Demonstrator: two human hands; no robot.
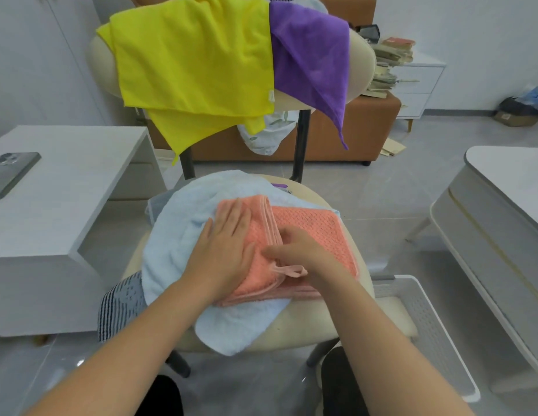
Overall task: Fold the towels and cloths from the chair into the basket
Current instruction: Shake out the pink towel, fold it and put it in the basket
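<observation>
Where any label shows, it is only a small white tag (270,96) on the yellow cloth (195,61), too small to read. That cloth hangs over the chair (321,325) back beside a purple cloth (312,61). On the seat lies a blue towel (177,235), and on it the peach cloth (315,229), its long axis running left to right across the seat. Its left part is folded over the rest, the hemmed edge of the fold running from far to near down the middle. A loop (290,270) at the near edge points right. The left hand (228,235) lies flat, fingers straight, pressing the folded flap. The right hand (300,250) has its fingers curled and pinches the peach cloth's hem by the loop. A white basket (427,325) stands on the floor just right of the chair. A phone (9,172) lies on the desk (66,175) at left.
</observation>
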